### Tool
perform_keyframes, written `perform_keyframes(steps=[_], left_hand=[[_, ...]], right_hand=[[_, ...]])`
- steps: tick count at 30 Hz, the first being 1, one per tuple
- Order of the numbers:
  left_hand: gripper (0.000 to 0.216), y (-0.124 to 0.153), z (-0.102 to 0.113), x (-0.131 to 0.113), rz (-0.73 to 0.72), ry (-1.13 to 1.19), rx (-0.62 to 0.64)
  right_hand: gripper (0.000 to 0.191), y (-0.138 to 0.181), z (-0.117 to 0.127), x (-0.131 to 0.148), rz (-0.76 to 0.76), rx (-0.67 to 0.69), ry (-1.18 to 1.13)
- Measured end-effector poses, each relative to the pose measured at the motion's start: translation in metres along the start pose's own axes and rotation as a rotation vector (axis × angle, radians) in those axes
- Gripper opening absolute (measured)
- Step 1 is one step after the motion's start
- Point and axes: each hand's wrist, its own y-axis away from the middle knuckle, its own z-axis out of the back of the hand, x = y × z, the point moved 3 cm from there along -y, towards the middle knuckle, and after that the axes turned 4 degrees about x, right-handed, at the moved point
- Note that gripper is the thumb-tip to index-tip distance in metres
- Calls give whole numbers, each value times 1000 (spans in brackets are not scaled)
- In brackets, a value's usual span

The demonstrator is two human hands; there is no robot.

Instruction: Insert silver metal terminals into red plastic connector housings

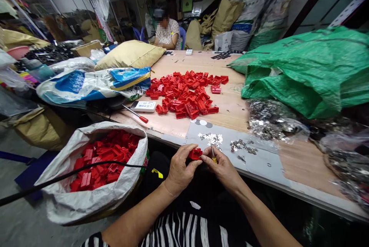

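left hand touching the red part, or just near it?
Touching. The head view shows the left hand pinching the red part between thumb and fingers, with no gap; the right hand meets it from the other side.

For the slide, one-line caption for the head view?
Left hand holds a red plastic part, right hand works on it, beside a sack of red parts.
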Motion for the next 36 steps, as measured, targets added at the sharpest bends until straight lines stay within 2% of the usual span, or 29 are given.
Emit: perform_keyframes(steps=[6, 10, 14, 18, 23, 28, 36], left_hand=[[47, -22, 3, 15, 64, -49, 50], [53, -31, 2, 29, 50, -67, 147], [51, -36, -4, 40, 49, -30, 247], [54, -36, -7, 43, 24, -8, 292], [59, -37, -10, 47, 17, -83, 297], [60, -37, -11, 49, -46, -183, 280], [62, -38, -10, 47, -62, -172, 287]], right_hand=[[45, -13, -2, -1, -5, 0, 23], [45, -10, 9, -2, 22, -1, 292], [42, -4, 18, -1, 157, -44, 629], [35, -3, 19, -2, 207, -81, 766], [19, -8, 14, -1, 225, -134, 891], [23, -15, 3, 4, 365, -105, 909], [24, -19, -6, 3, 239, -71, 1030]])
